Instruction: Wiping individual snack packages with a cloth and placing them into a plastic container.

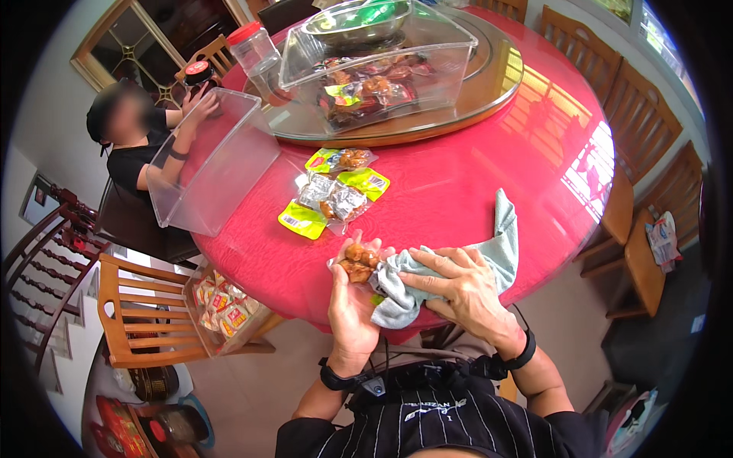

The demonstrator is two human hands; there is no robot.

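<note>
My left hand (350,318) is palm up near the table's front edge, with a clear packet of brown food pieces (358,263) lying in it between thumb and fingers. My right hand (467,286) presses a pale blue-green cloth (395,297) over the packet's right-hand part, which the cloth mostly hides. One end of the cloth trails up and to the right on the table. Just beyond my left hand lie several similar packets with yellow-green labels (303,220), some silver side up.
A clear plastic bin of packets (378,91) and a metal bowl (355,26) are on the glass turntable (492,86). Another clear bin (212,166) stands at the table's left edge. A person (137,137) sits beyond it, hands at a red-lidded jar (198,71). Wooden chairs (638,114) line the right.
</note>
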